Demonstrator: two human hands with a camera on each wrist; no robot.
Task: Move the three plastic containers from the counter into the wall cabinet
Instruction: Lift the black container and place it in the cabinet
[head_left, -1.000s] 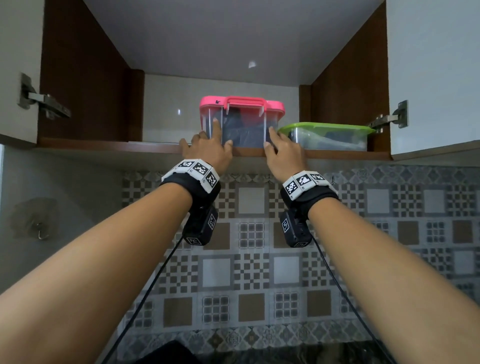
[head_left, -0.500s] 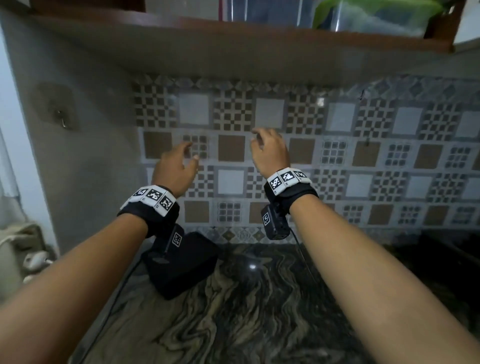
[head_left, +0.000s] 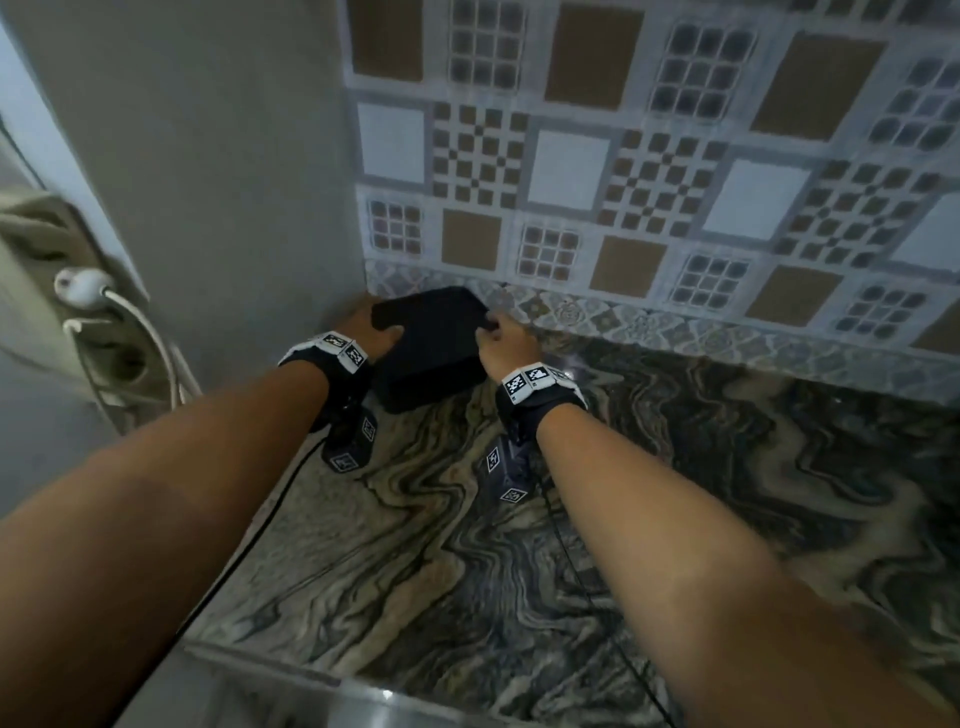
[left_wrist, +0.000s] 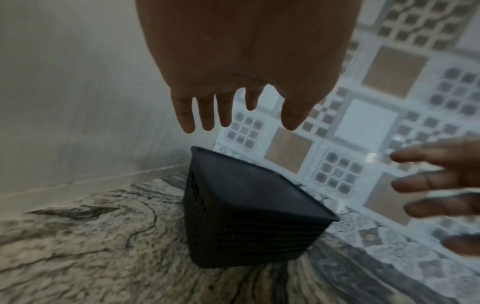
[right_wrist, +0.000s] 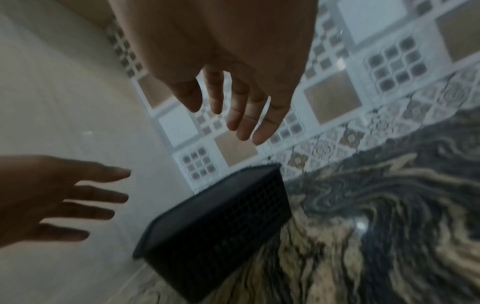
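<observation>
A black container (head_left: 431, 348) with a solid lid and grid-patterned sides sits on the marbled counter (head_left: 675, 519), in the far left corner where a plain grey wall (head_left: 208, 156) meets the patterned tile backsplash (head_left: 649, 171). Its contents cannot be seen, and in the head view its left and right edges are partly covered by the two hands.

The left hand (head_left: 371, 332) is at the container's left side and the right hand (head_left: 506, 340) at its right side. From the head camera they look as if they touch the box, but the two wrist views show both hands spread, fingers straight and apart, hovering above and beside the container with a gap showing; neither is closed around anything. All three pictures are blurred, so whether any fingertip is in contact cannot be told for certain.

Each wrist wears a black strap with black-and-white square markers, a small camera block beneath, and a thin cable trailing toward the near edge. At far left, cut off by the frame, a white plug and cord (head_left: 85, 288) hang from a pale fixture that is hard to identify. The wall cabinet is out of view.

Half a second earlier both hands were raised in front of the backsplash, well above the box; they have since dropped to its two sides, and the view has tilted downward.
</observation>
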